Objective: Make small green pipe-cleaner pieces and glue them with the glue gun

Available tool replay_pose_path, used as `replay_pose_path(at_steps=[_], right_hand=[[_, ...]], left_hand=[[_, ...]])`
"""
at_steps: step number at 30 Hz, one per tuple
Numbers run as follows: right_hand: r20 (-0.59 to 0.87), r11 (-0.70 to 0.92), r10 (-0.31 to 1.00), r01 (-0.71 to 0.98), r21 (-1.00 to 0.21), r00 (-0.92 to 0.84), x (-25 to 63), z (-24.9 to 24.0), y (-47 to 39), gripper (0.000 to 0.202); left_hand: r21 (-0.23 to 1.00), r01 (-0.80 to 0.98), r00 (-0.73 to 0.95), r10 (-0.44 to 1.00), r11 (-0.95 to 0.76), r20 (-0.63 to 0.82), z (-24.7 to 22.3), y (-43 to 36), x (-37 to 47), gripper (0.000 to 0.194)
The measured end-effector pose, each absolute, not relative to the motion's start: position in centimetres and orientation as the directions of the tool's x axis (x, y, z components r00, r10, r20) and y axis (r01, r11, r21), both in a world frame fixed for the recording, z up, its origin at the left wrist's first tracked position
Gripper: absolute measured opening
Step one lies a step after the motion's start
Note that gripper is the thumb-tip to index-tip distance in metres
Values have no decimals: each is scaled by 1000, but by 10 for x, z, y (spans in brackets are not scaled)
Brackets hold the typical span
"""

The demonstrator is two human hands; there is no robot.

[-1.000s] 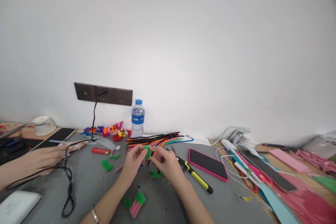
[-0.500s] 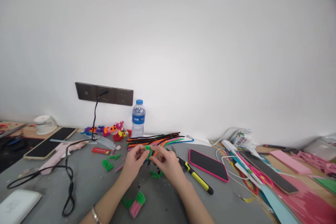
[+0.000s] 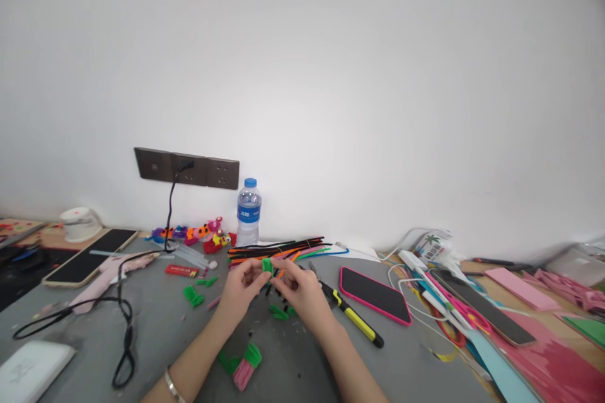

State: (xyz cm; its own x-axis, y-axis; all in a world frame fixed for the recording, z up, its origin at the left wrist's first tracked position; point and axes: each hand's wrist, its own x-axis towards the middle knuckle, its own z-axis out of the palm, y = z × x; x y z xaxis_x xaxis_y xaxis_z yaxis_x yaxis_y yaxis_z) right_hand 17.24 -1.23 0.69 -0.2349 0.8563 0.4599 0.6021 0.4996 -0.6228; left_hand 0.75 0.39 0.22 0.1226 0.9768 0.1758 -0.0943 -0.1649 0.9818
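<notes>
Between the fingertips of my left hand (image 3: 243,286) and my right hand (image 3: 301,289) is a small piece of green pipe cleaner (image 3: 267,266). Both hands are closed in a pinch on it, just above the grey table mat (image 3: 288,365). Below my left forearm lies a bundle of pink and green pipe cleaner (image 3: 246,368). Bent green pipe cleaner pieces (image 3: 278,312) lie under my right hand, and another green piece (image 3: 193,295) is to the left. Loose pipe cleaners (image 3: 278,252) in black, orange and other colours are heaped behind my hands.
Pliers with yellow-black handles (image 3: 357,320) and a pink-edged phone (image 3: 375,296) lie right. A water bottle (image 3: 249,214) stands by the wall. At left are a pink glue gun (image 3: 101,280), a black cable (image 3: 123,321) and a white box-shaped device (image 3: 35,373). Pink scissors (image 3: 467,313) lie far right.
The green piece has turned slightly between my fingertips and its lower part shows less. My fingers have shifted a little closer together around it. Everything on the table stays where it was.
</notes>
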Motion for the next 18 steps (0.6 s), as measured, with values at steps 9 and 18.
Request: replay_pose_path(at_steps=[9,18], right_hand=[[463,521,847,580,-626,-262,173,8,-13,28],[436,537,842,574,-618,-317,167,14,-16,29]], left_hand=[[981,-103,93,981,-163,172,0,5,8,28],[983,-81,59,984,-165,170,2,3,7,33]])
